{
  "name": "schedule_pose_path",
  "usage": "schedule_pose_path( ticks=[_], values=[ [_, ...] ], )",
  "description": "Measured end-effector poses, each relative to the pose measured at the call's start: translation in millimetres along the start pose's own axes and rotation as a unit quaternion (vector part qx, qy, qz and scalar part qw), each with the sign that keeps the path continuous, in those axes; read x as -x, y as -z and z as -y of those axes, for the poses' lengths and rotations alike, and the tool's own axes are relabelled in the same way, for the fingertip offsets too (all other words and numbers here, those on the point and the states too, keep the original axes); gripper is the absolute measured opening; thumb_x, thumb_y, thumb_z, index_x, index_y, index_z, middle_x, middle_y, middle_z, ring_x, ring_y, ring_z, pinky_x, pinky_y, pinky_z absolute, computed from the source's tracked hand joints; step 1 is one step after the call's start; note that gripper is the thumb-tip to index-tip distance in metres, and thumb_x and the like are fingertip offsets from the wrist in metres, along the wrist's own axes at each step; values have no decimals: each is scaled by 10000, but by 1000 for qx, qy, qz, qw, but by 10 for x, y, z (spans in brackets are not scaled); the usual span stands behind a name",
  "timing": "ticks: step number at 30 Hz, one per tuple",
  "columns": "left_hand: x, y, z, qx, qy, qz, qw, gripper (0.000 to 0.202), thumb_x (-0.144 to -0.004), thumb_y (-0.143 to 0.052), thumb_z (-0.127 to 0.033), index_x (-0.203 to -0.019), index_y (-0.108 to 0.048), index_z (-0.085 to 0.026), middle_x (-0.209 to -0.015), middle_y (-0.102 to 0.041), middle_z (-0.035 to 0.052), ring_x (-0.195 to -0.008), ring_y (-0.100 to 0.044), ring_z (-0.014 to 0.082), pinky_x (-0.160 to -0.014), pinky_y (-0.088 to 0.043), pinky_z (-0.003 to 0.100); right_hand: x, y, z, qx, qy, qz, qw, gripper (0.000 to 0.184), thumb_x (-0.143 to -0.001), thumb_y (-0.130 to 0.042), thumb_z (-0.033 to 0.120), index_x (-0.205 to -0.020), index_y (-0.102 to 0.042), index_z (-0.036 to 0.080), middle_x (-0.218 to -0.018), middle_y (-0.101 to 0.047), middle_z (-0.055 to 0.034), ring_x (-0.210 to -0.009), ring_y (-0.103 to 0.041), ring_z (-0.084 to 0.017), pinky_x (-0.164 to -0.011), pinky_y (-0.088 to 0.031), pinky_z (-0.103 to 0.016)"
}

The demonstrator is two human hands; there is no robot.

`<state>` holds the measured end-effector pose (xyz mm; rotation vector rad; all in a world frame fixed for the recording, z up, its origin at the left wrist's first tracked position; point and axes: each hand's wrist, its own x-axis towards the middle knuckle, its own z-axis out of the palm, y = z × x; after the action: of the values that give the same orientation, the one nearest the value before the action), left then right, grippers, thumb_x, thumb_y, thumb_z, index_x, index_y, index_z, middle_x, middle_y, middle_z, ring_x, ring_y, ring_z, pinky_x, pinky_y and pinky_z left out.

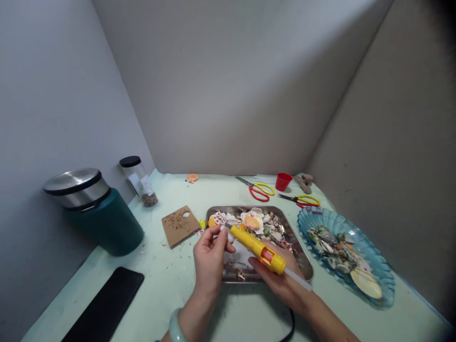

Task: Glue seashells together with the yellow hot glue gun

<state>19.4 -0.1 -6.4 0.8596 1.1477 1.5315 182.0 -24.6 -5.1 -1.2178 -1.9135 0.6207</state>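
Observation:
My right hand [281, 270] is wrapped round a yellow glue gun [253, 243], with a translucent glue stick [298, 279] poking out of its back end. Its dark nozzle points up and left, close to the fingertips of my left hand [211, 251]. Between those fingertips is a small white shell [224, 229], partly hidden by the fingers; whether the nozzle touches it I cannot tell. Both hands are over the near left part of a metal tray [305, 266], in which shells [252, 220] of several shapes and colours are heaped toward the back.
Right of the tray lies a blue scalloped dish [384, 285] of shells. Behind are two pairs of scissors [261, 189] [302, 199] and a red cup [283, 181]. On the left are a brown board [180, 226], a jar [140, 183], a green canister [107, 223] and a black phone-like slab [107, 304].

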Motion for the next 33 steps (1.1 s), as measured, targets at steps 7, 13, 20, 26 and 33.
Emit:
schedule_pose_path(
  ticks=[7, 13, 20, 26, 33],
  values=[
    [2, 0, 7, 1, 1, -2, 1000, 319, -751, -688, -420, -907, -628, -148, -492, -600, -30, -481, -537, 98, -531, -415, 189, -2, 2, 5, 6, 4, 4, 1000, 141, -899, -542, 356, -917, -580, 221, -825, -656, -28, -708, -610, -192, -635, -472, -288],
    [-3, -3, 7, -4, 0, -7, 1000, 335, -750, -690, -418, -926, -643, -137, -494, -602, -26, -485, -540, 99, -537, -424, 196, 5, 12, 13, 0, 5, 4, 1000, 131, -892, -551, 350, -902, -582, 223, -804, -649, -17, -688, -597, -185, -641, -461, -287],
    [-20, 7, 24, -6, -5, -21, 1000, 386, -711, -715, -439, -945, -676, -135, -518, -620, -14, -508, -570, 114, -534, -446, 207, 4, -9, -3, 1, -8, 6, 1000, 142, -899, -542, 356, -869, -568, 220, -797, -639, -13, -689, -588, -178, -639, -450, -279],
    [-14, -9, 12, -2, -3, -30, 1000, 360, -719, -716, -416, -932, -649, -134, -524, -625, -13, -502, -566, 115, -505, -432, 202, 0, 1, 12, 1, -16, 9, 1000, 144, -898, -545, 354, -913, -590, 218, -827, -655, -15, -717, -600, -180, -655, -456, -276],
    [-22, 13, 25, 19, 2, -28, 999, 330, -744, -697, -396, -936, -593, -148, -544, -648, -9, -527, -591, 116, -580, -465, 216, 9, 1, 19, 10, -33, -20, 999, 156, -899, -535, 356, -846, -572, 214, -762, -638, -13, -671, -602, -180, -617, -455, -279]
  ],
)
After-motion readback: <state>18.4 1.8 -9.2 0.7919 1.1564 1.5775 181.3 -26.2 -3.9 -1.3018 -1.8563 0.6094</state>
